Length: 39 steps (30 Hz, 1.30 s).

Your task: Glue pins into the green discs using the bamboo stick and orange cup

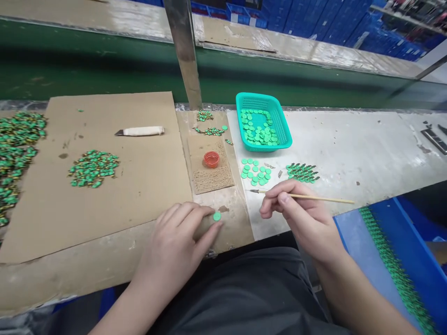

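My left hand (179,237) rests at the table's front edge, thumb and index finger apart on either side of a small green disc (217,216) lying on the table. A thin brush (324,199) is pinched in my right hand (303,209), its dark tip pointing left. Just beyond the brush tip, loose green discs (255,169) lie on white paper. A red cap (211,159) with liquid in it sits on a small cardboard piece (209,182). More discs fill part of a teal basket (286,130). Small green-and-gold pieces (303,172) stand in rows right of the loose discs.
On the large cardboard (153,181) at left are a wrapped knife (144,131) and a pile of green-and-gold pieces (93,168). A bigger heap (21,135) lies far left. A metal post (185,56) rises behind the table. At lower right is a blue tray (415,237).
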### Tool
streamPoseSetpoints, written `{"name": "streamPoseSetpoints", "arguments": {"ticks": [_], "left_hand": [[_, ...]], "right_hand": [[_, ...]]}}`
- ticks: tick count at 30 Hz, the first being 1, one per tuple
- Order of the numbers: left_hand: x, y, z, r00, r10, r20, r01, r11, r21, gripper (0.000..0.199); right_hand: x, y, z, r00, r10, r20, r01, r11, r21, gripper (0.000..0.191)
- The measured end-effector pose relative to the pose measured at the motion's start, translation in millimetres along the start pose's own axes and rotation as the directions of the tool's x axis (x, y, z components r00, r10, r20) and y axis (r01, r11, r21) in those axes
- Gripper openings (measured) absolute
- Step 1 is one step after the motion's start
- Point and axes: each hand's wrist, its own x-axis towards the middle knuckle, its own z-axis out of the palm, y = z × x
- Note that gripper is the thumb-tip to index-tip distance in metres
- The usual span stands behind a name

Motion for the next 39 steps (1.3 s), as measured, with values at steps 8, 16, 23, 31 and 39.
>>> {"name": "streamPoseSetpoints", "arguments": {"ticks": [8, 16, 23, 31, 39], "left_hand": [[-7.7, 0.6, -7.3, 0.987, 0.161, -0.024, -0.16, 0.986, 0.037, 0.013], [-7.2, -1.3, -8.0, 0.999, -0.045, -0.021, 0.042, 0.991, -0.128, 0.011], [-8.2, -6.0, -12.2, 1.0, 0.006, 0.021, -0.004, 0.994, -0.11, 0.017], [-12.0, 0.2, -11.8, 0.996, 0.084, -0.012, -0.085, 0.994, -0.072, 0.016], [-22.4, -4.2, -8.1, 0.975, 0.221, 0.034, -0.222, 0.974, 0.042, 0.031]], "right_hand": [[-7.2, 11.5, 13.9, 0.991, -0.069, 0.11, 0.101, 0.943, -0.316, 0.019], [-1.2, 11.0, 15.4, 0.988, -0.077, 0.132, 0.122, 0.919, -0.375, 0.018], [1.0, 11.4, 16.7, 0.99, -0.064, 0.123, 0.109, 0.905, -0.411, 0.024], [9.8, 11.2, 16.5, 0.978, -0.202, 0.06, 0.208, 0.878, -0.431, 0.025], [69.0, -0.5, 39.5, 0.948, -0.315, 0.049, 0.295, 0.807, -0.511, 0.022]]}}
